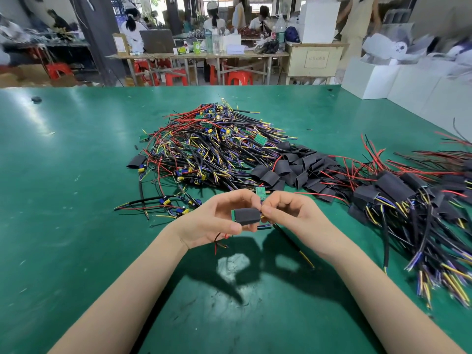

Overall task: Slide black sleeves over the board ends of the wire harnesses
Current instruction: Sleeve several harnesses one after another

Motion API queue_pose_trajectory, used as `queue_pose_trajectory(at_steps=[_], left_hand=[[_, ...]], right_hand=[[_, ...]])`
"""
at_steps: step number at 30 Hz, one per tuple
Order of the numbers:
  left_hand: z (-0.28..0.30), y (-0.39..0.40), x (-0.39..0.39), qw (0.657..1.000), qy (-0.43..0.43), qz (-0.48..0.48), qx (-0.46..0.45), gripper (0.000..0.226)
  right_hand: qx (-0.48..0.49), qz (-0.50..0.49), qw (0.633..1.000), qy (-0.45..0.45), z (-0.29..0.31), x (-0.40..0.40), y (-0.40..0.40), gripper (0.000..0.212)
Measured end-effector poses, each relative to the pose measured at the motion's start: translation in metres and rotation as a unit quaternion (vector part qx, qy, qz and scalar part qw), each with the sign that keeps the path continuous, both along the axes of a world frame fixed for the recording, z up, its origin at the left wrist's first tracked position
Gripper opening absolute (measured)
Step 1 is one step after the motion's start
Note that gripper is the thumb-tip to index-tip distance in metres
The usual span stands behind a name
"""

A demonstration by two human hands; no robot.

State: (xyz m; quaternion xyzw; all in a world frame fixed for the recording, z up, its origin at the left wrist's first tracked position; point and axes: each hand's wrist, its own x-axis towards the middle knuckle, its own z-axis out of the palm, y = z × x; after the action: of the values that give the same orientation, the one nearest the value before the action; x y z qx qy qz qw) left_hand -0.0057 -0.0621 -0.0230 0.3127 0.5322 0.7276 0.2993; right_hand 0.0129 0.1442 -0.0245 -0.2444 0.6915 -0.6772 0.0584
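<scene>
A black sleeve [246,216] sits over a small green board, whose edge shows at the sleeve's left end. My left hand [217,221] holds the sleeve between thumb and fingers. My right hand [288,213] pinches the wires at the sleeve's right end; a black cable with yellow tips [293,245] trails down from it. A second green board [261,194] sticks up between my fingertips. Red wire ends [220,242] hang below my left hand.
On the green table [76,200], a big pile of unsleeved harnesses [204,144] lies ahead, loose black sleeves [293,169] to its right, sleeved harnesses [413,200] at far right. A few loose harnesses [166,203] lie left of my hands. White boxes [408,85] stand back right.
</scene>
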Motion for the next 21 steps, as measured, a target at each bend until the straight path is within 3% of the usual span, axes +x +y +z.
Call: queue_pose_trajectory(at_steps=[9, 21], left_hand=[[-0.0008, -0.0012, 0.0005, 0.999, -0.031, -0.024, 0.032, 0.049], [-0.0038, -0.002, -0.0015, 0.999, -0.02, -0.036, 0.015, 0.052]], right_hand=[[-0.018, 0.017, 1.0, 0.005, 0.0021, 0.0015, 0.0018, 0.011], [-0.024, 0.022, 0.999, 0.016, 0.0027, 0.0027, 0.0, 0.008]])
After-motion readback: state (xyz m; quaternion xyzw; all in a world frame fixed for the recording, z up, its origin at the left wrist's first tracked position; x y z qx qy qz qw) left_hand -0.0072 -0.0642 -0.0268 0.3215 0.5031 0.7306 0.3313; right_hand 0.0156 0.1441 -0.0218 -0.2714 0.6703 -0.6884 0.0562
